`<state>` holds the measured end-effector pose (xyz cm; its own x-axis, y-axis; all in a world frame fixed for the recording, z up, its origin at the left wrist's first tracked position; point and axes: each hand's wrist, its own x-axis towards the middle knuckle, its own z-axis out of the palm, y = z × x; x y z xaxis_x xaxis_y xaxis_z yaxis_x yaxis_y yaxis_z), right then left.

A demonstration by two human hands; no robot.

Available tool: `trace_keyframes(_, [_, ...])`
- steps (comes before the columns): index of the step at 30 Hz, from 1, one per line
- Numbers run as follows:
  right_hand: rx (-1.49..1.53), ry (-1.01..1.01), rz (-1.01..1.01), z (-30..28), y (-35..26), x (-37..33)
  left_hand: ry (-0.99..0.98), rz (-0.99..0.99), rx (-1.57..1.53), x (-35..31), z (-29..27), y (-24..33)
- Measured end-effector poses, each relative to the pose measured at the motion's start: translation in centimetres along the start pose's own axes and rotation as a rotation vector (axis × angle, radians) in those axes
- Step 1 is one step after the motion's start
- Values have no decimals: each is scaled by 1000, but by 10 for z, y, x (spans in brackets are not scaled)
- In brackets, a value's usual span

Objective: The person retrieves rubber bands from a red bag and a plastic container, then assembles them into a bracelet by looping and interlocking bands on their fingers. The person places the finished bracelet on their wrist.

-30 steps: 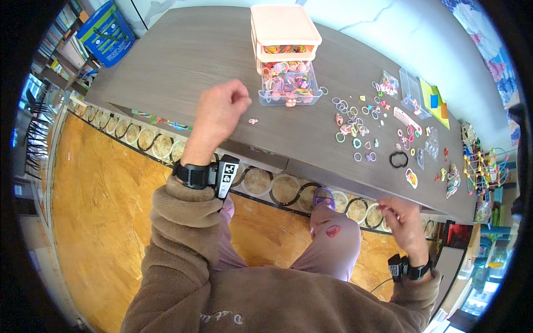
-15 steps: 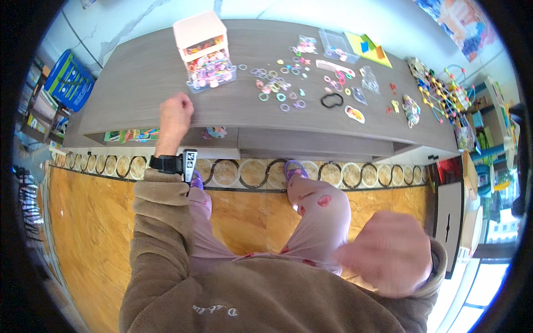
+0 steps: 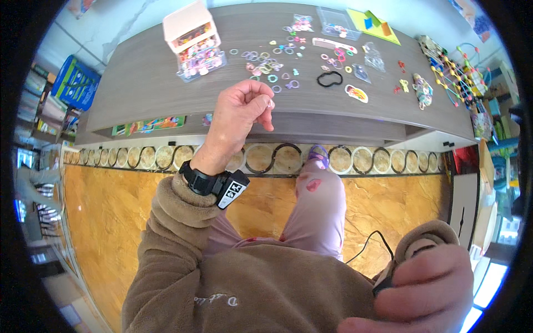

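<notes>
My left hand [image 3: 236,116] is raised above the near edge of the grey table, thumb and fingers pinched together. A tiny pale, shiny bit [image 3: 270,104] shows at the fingertips; its kind is too small to make out. Just beyond lie several pastel hair ties [image 3: 261,58] in a loose cluster. To the hand's left stands a small drawer box [image 3: 189,25] with a white top, its clear drawer [image 3: 202,65] pulled out and full of colourful small pieces. My right hand [image 3: 425,291] is close at the lower right, fingers bent; whether it grips anything is hidden.
On the table [image 3: 139,66] lie a black band [image 3: 330,79], a clear tub [image 3: 338,25], a yellow board [image 3: 377,28] and plastic bags [image 3: 373,57]. A bead-and-rod toy [image 3: 458,75] stands at the right end. A black cable [image 3: 371,240] hangs beside my right sleeve.
My left hand has moved right from beside the drawer box and turned, fingertips now pinched rightward. My right hand has moved lower and to the right, closer in view. The view has shifted slightly.
</notes>
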<state>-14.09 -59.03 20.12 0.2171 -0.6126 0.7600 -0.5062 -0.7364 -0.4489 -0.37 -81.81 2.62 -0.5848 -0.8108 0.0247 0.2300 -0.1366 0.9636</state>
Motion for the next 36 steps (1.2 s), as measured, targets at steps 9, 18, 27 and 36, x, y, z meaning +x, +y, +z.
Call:
trace_keyframes(9, [-185,-177,552,-9,42,12,4,-134,-150,20,29,-44])
trace_keyframes(18, [142,64,958,98,221,-55,55,19,-86,26,12,-46])
trace_keyframes(27, [153,-18,904,105,240,-51,81,47,25,27,9,-54])
trace_keyframes(36, [991,371,1167,116,244,-52,-1,-137,-253,26,1,-53])
